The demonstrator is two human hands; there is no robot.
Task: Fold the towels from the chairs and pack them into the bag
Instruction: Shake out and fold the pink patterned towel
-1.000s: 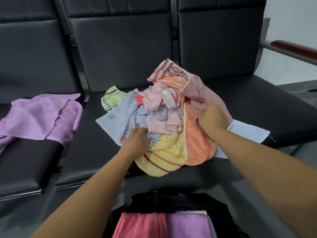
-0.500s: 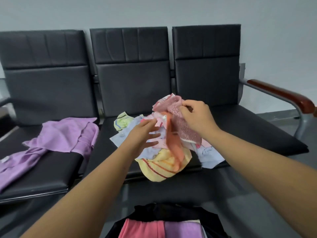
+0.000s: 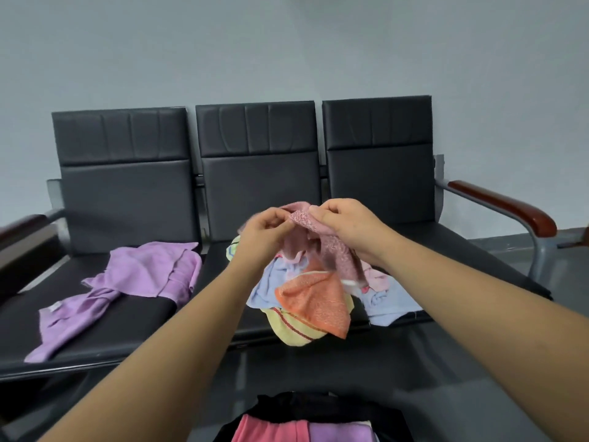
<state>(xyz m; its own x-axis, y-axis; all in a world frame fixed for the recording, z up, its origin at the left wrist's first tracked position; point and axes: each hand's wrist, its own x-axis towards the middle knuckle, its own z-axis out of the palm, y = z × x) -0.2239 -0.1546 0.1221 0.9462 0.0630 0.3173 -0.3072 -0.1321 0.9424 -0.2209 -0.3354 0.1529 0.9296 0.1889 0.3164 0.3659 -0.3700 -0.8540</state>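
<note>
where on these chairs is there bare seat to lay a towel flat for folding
The right seat is mostly bare, between the pile's blue towel and the armrest. The left seat has a free front strip by the purple towel. The middle seat is crowded by the pile, over which both hands pinch a pink towel.

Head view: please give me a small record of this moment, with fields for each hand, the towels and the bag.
left hand: pinches the top edge of the dusty pink towel
right hand: pinches the same edge, close beside the left
held towel: lifted, hanging down over the pile
pile: unfolded towels, orange, yellow striped, light blue, on the middle chair
purple towel: spread unfolded on the left chair
bag: black, open, bottom of view; folded pink and purple towels inside
</note>
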